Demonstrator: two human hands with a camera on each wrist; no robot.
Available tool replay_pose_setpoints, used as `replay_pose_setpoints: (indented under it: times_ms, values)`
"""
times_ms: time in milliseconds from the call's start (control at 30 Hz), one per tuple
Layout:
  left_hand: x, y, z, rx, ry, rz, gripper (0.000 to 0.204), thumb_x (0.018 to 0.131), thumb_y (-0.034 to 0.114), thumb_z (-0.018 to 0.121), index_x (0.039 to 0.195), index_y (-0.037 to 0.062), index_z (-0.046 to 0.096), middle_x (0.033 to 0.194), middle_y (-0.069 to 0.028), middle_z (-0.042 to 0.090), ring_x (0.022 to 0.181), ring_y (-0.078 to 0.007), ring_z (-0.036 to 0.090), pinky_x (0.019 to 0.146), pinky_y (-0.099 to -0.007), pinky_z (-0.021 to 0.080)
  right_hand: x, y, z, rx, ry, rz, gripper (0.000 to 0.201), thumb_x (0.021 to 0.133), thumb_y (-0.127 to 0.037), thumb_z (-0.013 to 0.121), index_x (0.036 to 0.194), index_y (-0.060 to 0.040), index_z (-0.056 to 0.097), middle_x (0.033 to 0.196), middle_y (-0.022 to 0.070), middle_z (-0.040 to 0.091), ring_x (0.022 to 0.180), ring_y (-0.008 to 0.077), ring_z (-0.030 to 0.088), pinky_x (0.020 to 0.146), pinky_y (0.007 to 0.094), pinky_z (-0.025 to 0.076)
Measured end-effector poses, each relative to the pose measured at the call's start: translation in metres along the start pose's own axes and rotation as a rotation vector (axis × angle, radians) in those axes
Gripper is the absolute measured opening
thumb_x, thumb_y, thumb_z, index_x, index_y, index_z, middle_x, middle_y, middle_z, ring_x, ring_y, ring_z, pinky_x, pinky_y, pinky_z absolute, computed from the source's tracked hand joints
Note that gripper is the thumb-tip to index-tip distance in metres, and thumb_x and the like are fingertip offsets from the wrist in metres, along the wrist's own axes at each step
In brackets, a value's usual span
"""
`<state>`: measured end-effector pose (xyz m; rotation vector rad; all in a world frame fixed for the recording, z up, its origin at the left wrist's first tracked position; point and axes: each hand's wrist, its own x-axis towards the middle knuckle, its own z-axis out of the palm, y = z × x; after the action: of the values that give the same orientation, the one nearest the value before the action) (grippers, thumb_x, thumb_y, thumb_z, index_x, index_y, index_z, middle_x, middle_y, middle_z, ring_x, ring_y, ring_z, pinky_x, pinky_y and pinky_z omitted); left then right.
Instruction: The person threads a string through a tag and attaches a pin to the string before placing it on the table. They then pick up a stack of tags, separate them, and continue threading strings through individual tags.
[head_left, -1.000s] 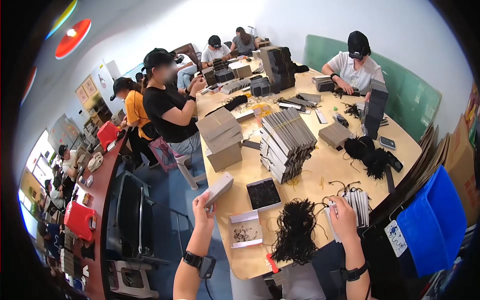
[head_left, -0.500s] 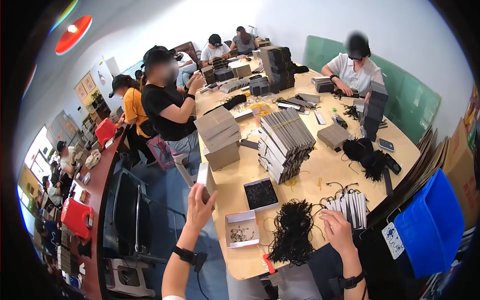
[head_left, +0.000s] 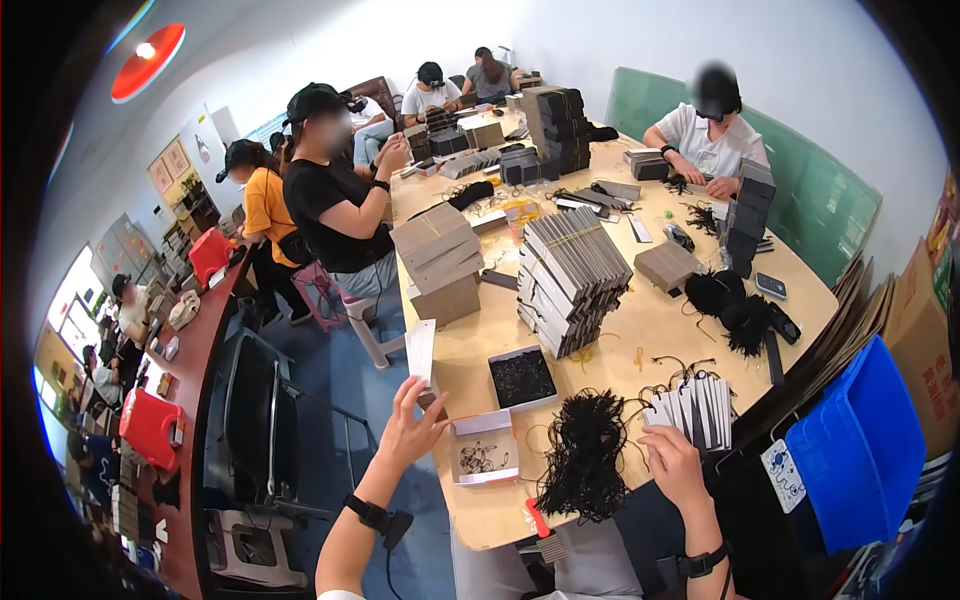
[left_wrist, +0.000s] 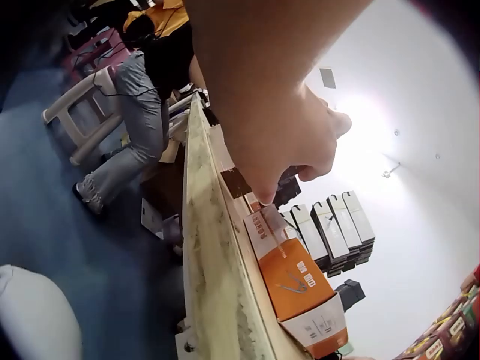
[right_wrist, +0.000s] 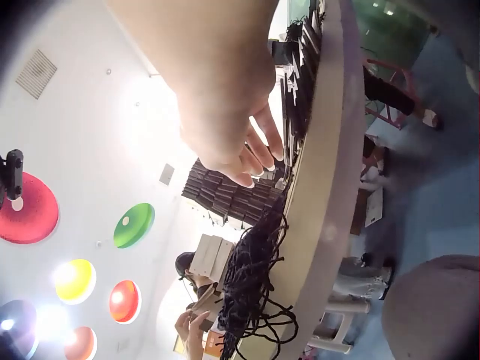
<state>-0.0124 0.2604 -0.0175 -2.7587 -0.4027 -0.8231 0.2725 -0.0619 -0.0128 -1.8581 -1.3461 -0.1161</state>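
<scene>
My left hand (head_left: 408, 428) is at the near left table edge with fingers loosely spread. Its fingertips are right at a block of stacked pale strips (head_left: 420, 348), which lies on the table along that edge. Close beside the hand is a small open box (head_left: 487, 418) with a few dark loops inside, its side orange in the left wrist view. My right hand (head_left: 675, 465) hovers with relaxed fingers at the near end of a fan of pale strips with black cords (head_left: 690, 410). A heap of black cords (head_left: 585, 455) lies between the hands.
A second box (head_left: 522, 378) holds small black pieces. Behind stand a tall banded stack of strips (head_left: 570, 275) and grey-brown blocks (head_left: 437, 262). A red-handled tool (head_left: 538, 520) is at the front edge. Other people sit and stand around the table; a blue bin (head_left: 860, 450) is at right.
My left hand, which gripped the block in the air, has lowered it at the table's left edge and loosened its fingers. My right hand has drawn back slightly from the fanned strips.
</scene>
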Motion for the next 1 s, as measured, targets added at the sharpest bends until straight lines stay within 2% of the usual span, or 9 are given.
replay_pose_setpoints:
  times_ms: [100,167,233,300,400,533,767,833,1000]
  values:
    - [-0.002,0.005,-0.006,-0.065,0.047,-0.066,0.052,0.072,0.015,0.076,0.121,0.0121,0.058,0.132,-0.0163,0.032,0.128,-0.0393,0.035,0.103,-0.0459,0.040,-0.001,-0.001,0.002,-0.001,0.009,-0.015,0.013,0.078,0.002,0.060,0.089,-0.0033,0.066,0.100,0.0091,0.065,0.091,0.0291,0.064,0.075,0.0361,0.053]
    - [0.006,0.008,-0.010,-0.121,0.097,-0.071,0.044,0.075,0.007,0.070,0.118,0.0090,0.059,0.124,-0.0174,0.041,0.123,-0.0394,0.041,0.100,-0.0464,0.041,-0.001,-0.002,0.002,0.022,0.002,-0.004,0.014,0.078,0.004,0.059,0.089,-0.0016,0.065,0.100,0.0109,0.065,0.091,0.0297,0.064,0.076,0.0355,0.053]
    - [0.011,0.009,-0.009,-0.153,0.173,-0.134,0.039,0.077,0.009,0.068,0.115,0.0078,0.060,0.118,-0.0170,0.046,0.116,-0.0375,0.045,0.095,-0.0447,0.043,-0.002,-0.003,0.001,0.044,-0.002,0.009,0.014,0.078,0.006,0.057,0.089,0.0002,0.065,0.099,0.0126,0.064,0.090,0.0304,0.063,0.076,0.0349,0.052]
    - [0.020,0.011,-0.010,-0.178,0.253,-0.194,0.034,0.079,0.010,0.066,0.112,0.0066,0.060,0.111,-0.0166,0.051,0.110,-0.0356,0.050,0.090,-0.0431,0.044,-0.004,-0.002,0.002,0.024,0.002,0.008,0.014,0.078,0.003,0.059,0.089,-0.0026,0.066,0.098,0.0098,0.065,0.090,0.0292,0.064,0.075,0.0363,0.053]
    - [0.048,0.023,-0.015,-0.036,0.301,-0.534,0.023,0.081,0.018,0.066,0.099,0.0050,0.057,0.098,-0.0142,0.052,0.089,-0.0320,0.050,0.077,-0.0418,0.040,-0.005,-0.002,0.003,0.047,0.009,-0.004,0.015,0.078,0.004,0.058,0.089,-0.0027,0.066,0.097,0.0101,0.066,0.090,0.0290,0.064,0.075,0.0363,0.053]
    - [0.062,0.024,-0.012,-0.025,0.269,-0.693,0.023,0.081,0.019,0.067,0.090,0.0044,0.052,0.088,-0.0133,0.049,0.086,-0.0323,0.049,0.074,-0.0428,0.041,-0.007,-0.003,0.003,0.049,0.014,-0.016,0.015,0.077,0.004,0.058,0.089,-0.0026,0.066,0.095,0.0102,0.066,0.089,0.0291,0.064,0.075,0.0364,0.053]
    - [0.054,0.017,-0.007,-0.107,0.303,-0.763,0.021,0.080,0.016,0.065,0.090,0.0030,0.051,0.087,-0.0142,0.050,0.085,-0.0334,0.050,0.073,-0.0436,0.041,-0.017,-0.003,0.001,0.095,0.006,0.009,0.016,0.077,0.003,0.058,0.089,-0.0040,0.066,0.094,0.0089,0.066,0.085,0.0278,0.065,0.072,0.0349,0.053]
    - [0.053,0.016,-0.007,-0.195,0.394,-0.818,0.021,0.080,0.014,0.065,0.089,0.0008,0.052,0.085,-0.0140,0.051,0.080,-0.0300,0.051,0.072,-0.0397,0.042,-0.020,-0.003,0.000,0.096,0.006,0.007,0.016,0.077,0.003,0.057,0.088,-0.0044,0.066,0.093,0.0086,0.066,0.084,0.0275,0.065,0.071,0.0346,0.053]
    - [0.052,0.019,-0.012,-0.232,0.489,-0.845,0.020,0.082,0.013,0.065,0.092,-0.0001,0.054,0.084,-0.0133,0.052,0.078,-0.0271,0.052,0.070,-0.0374,0.043,-0.027,-0.006,-0.001,0.090,0.004,-0.029,0.018,0.077,0.004,0.057,0.090,-0.0043,0.066,0.092,0.0095,0.066,0.082,0.0289,0.064,0.071,0.0355,0.053]
